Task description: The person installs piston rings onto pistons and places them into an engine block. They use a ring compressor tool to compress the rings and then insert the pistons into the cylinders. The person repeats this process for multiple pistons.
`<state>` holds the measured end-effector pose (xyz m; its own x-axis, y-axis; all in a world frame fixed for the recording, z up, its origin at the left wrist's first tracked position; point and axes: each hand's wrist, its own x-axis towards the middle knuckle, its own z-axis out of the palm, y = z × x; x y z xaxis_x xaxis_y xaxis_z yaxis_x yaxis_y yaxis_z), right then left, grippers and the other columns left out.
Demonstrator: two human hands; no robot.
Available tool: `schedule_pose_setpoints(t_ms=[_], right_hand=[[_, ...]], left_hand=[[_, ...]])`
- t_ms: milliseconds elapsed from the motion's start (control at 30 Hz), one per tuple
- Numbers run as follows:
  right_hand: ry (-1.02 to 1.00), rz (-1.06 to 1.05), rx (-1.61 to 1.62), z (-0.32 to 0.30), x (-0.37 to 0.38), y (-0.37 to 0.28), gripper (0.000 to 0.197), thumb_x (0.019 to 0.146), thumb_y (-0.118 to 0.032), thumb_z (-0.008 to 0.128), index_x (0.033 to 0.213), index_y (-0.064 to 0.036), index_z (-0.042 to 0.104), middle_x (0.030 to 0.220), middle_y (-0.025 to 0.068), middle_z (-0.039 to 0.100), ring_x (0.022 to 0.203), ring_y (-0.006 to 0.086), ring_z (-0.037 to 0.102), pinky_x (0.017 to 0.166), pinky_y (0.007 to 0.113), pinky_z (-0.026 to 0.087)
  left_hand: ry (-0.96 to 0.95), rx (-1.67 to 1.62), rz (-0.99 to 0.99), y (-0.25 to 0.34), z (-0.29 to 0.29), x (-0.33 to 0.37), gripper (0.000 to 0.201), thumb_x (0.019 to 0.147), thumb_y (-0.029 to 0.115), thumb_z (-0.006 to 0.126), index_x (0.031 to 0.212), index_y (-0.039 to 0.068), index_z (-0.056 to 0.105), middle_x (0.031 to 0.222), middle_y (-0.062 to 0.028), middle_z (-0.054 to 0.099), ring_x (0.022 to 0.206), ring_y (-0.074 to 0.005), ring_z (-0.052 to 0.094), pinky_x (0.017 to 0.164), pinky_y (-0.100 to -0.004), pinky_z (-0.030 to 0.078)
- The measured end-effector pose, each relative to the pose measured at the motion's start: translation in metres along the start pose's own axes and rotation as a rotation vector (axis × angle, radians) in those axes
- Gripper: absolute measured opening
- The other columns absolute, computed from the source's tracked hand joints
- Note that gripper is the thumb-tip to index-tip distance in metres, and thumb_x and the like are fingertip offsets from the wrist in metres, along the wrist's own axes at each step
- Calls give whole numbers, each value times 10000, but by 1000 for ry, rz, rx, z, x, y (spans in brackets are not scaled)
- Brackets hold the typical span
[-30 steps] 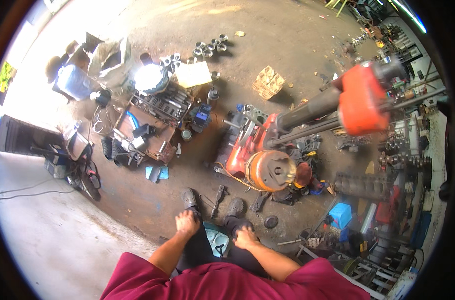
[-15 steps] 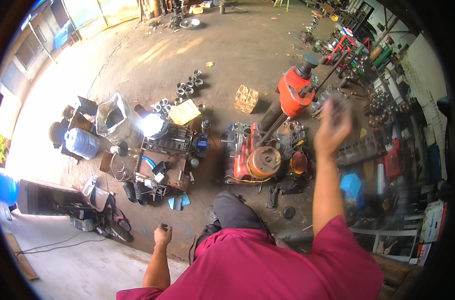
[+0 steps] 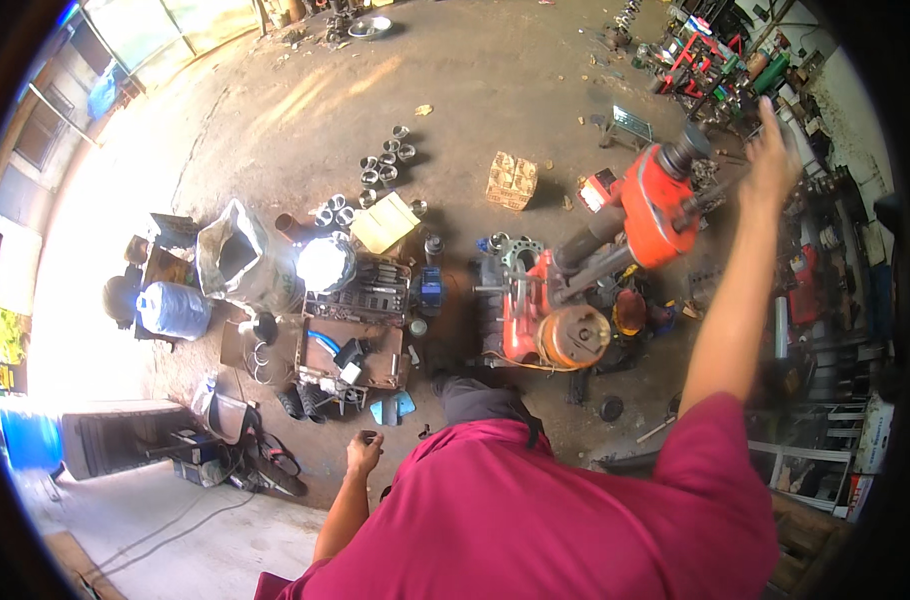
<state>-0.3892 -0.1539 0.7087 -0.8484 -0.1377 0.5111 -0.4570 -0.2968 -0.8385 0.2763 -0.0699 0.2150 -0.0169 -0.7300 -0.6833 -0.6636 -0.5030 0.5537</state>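
The red machine (image 3: 658,205) stands ahead and to the right of the person, its base on a grey metal engine block (image 3: 489,305). Its long axis runs in this view from lower left to upper right, towards the right hand (image 3: 771,165); fisheye bending leaves its true tilt undetermined. The right hand is clearly the nearer, raised just beside the machine's head at the side rod (image 3: 717,193); contact cannot be confirmed. At least one finger points away from the body, but blur prevents saying how wide the hand stands or whether it holds anything. The left hand (image 3: 361,455) hangs low, well apart from the machine, fingers curled; a dark patch at the fingertips cannot be identified. The machine's head is rounded, painted metal over a smooth grey cylindrical column (image 3: 587,243). A scuffed orange drum (image 3: 575,337) with a flat, worn top sits beside the base.
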Motion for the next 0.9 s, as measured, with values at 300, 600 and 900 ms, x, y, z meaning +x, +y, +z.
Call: schedule_pose_setpoints(t_ms=[300, 600, 900], right_hand=[[115, 15, 10, 8, -2, -4, 190, 899, -163, 736, 800, -92, 591, 629, -83, 474, 503, -4, 322, 475, 199, 230], [192, 18, -39, 13, -4, -8, 322, 910, -178, 727, 667, -125, 522, 579, -65, 376, 476, 38, 296, 463, 229, 215], [253, 20, 6, 24, -7, -13, 223, 903, -135, 722, 721, -75, 607, 594, -68, 413, 477, 20, 303, 447, 219, 211]], left_hand=[[-28, -39, -15, 82, -63, 108, 399, 897, 275, 674, 1097, -71, 676, 885, -151, 723, 716, -213, 712, 641, -342, 559], [-71, 194, 71, 189, -89, 170, 451, 874, 363, 672, 1083, -36, 681, 853, -150, 721, 722, -192, 682, 624, -354, 531], [-246, 375, 631, 262, -80, 316, 424, 855, 350, 643, 1106, 10, 681, 957, -174, 721, 865, -273, 690, 756, -375, 521]])
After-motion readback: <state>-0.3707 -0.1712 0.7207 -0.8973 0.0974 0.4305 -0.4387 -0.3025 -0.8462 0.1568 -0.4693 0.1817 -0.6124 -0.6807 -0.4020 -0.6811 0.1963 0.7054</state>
